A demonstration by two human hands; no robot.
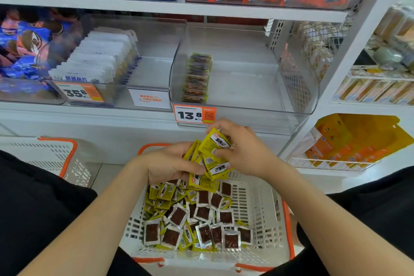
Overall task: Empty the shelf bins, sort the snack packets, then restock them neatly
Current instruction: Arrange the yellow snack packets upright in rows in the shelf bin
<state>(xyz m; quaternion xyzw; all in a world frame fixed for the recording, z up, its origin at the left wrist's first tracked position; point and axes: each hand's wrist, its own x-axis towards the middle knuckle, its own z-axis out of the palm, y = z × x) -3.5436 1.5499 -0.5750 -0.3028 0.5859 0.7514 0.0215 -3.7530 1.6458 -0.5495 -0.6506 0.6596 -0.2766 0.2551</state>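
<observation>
Packets: small flat yellow sachets, fanned stack held between both hands, above basket, just below front of bin.
L hand: fingers curled round stack from below.
R hand: thumb + fingers pinch top packet, lifted off the fan.
Pile in basket: same sachets, loose, mixed yellow-face and clear-back (brown slab shows through).

Handling (est.): v. light. Film prob. slick, so stack will fan or slip if grip slackens. Slab inside looks thin and semi-stiff, so a packet should stand on edge. Best hold: clamp across flat faces, tap short edges to square up. Avoid holding by crimped seals.

Edges/room: row stands on edge along bin's left wall; room to its right for more rows. Bin front lip is low and curved, so entry is over the lip from the front, w/ shelf board overhead. Tag hangs at bin's front-left corner, near R hand, a poss. snag. 2nd basket off to left, well apart.
</observation>
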